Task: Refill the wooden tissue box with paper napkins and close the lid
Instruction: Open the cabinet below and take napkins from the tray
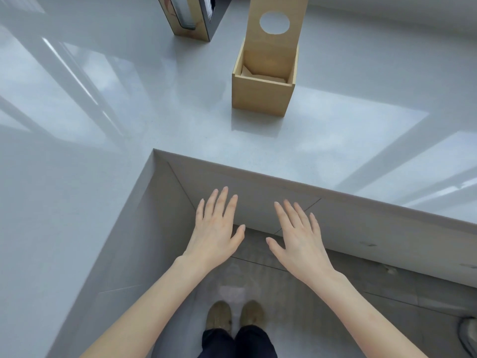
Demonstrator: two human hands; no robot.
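A square wooden tissue box (260, 95) stands on the glossy white counter (129, 120), right of centre. Its hinged lid (277, 11), with a round hole in it, stands upright behind the opening. A little white paper (251, 73) shows deep inside the box. My left hand (215, 228) and my right hand (299, 237) hover flat, fingers spread, below the counter's inner corner and well short of the box. Neither hand holds anything.
A second wooden holder (189, 19) with a dark side and a white stack inside stands at the back, left of the box. The L-shaped counter wraps around me on the left and front. My shoes (235, 316) stand on the tiled floor below.
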